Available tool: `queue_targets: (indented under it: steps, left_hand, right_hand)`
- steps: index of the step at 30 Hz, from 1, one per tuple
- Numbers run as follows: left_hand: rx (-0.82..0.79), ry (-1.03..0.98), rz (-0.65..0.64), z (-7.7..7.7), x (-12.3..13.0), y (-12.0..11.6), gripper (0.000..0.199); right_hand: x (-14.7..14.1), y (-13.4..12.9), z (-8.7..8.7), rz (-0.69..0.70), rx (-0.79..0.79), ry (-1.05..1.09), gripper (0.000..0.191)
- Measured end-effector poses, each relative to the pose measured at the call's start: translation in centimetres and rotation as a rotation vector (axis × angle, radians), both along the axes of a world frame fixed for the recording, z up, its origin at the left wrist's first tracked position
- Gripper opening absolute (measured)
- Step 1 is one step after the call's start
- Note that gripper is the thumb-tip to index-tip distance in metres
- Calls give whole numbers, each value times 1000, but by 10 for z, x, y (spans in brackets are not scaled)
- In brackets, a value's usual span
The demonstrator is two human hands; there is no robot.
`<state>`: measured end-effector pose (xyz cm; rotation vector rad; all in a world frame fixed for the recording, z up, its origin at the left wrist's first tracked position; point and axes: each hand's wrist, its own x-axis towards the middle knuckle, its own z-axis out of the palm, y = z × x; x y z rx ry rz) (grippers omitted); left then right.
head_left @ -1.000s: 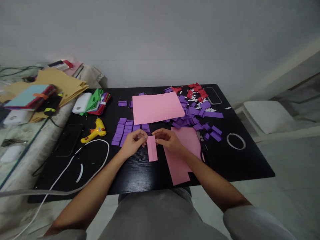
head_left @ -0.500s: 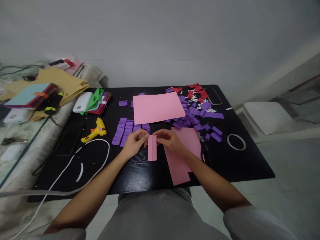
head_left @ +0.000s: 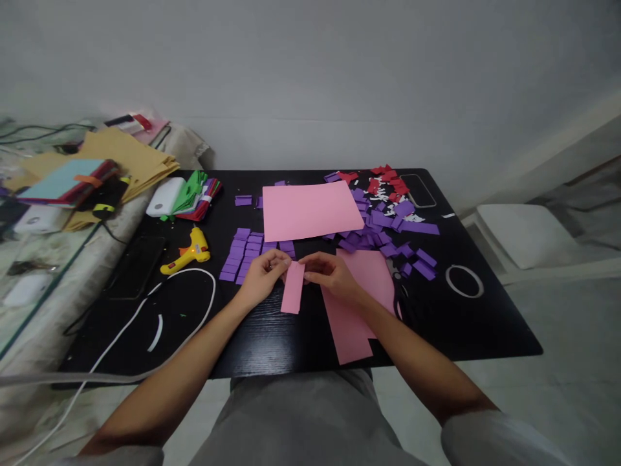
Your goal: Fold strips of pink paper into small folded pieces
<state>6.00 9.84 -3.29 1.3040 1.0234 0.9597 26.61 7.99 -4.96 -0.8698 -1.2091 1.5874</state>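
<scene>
Both hands on one pc. of work, approx. ctr. of frame: your L hand [head_left: 262, 277] has its grip narrow, thumb and fingers pinching the top end of the pink strip [head_left: 292, 288] from the left; your R hand [head_left: 334, 278] pinches the same end from the right, grip likewise narrow. Strip hangs toward the bottom of frame, slightly tilted, lower end to the left, over the black worktop [head_left: 262, 353]. R forearm crosses above a cut pink sheet [head_left: 347, 333], ctr.-right; scissors [head_left: 398, 275] at that sheet's right edge, partly hidden. Larger pink sheet [head_left: 310, 210] lies above your hands, upper ctr. Purple pcs. [head_left: 237, 255] in rows just beyond your L hand; yellow glue gun [head_left: 191, 251] farther left, nr. a white cable [head_left: 212, 298]. Pale ring [head_left: 464, 281] at right.
</scene>
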Motion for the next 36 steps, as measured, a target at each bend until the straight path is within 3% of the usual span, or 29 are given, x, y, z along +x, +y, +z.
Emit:
queue_targets:
  steps: [11,17,29,36]
  left_hand:
    - [72,-67,-10,3,0,-2,24]
    - [124,-104,-88,1,-2,-2,20]
    - [128,-72,-16,-3,-3,-2,24]
    - [142,90,23,-3,0,-7,16]
  right_hand:
    - [-2,0,0,-106,-34,-30,26]
    - [-1,5,-2,-129,-35,10,34]
    - [-4,-4,0,-207,8,-102,25]
    - [-7,-9,1,-263,-7,-173,19]
